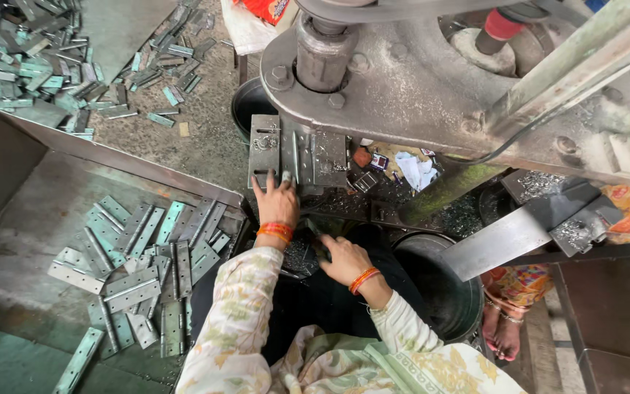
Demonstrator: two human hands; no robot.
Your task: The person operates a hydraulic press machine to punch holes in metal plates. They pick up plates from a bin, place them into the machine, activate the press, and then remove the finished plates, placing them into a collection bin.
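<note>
At far left, loose hinges (30,66) lie heaped on the floor. Nearer, a metal tray (16,219) holds a scatter of flat grey-green hinges (140,270).

Right of the tray, the left hand (277,204) reaches to the die plate (297,157) under the press ram (322,51); its fingers are spread a little, fingertips on a narrow metal strip (288,171) at the plate's near edge. Whether they pinch it I cannot tell.

The right hand (344,259) rests lower, just right of the left wrist, fingers curled together over a small dark piece by a pile of metal chips (297,259); what it grips is hidden.

Right of the plate, on the press bed, sit small packets (373,162), red, dark and white, beside a crumpled white cloth (417,171). At top centre, an orange-red bag (264,9) lies at the frame edge. Near right is a black bucket (439,284); beyond it, another person's bare feet (501,332).
</note>
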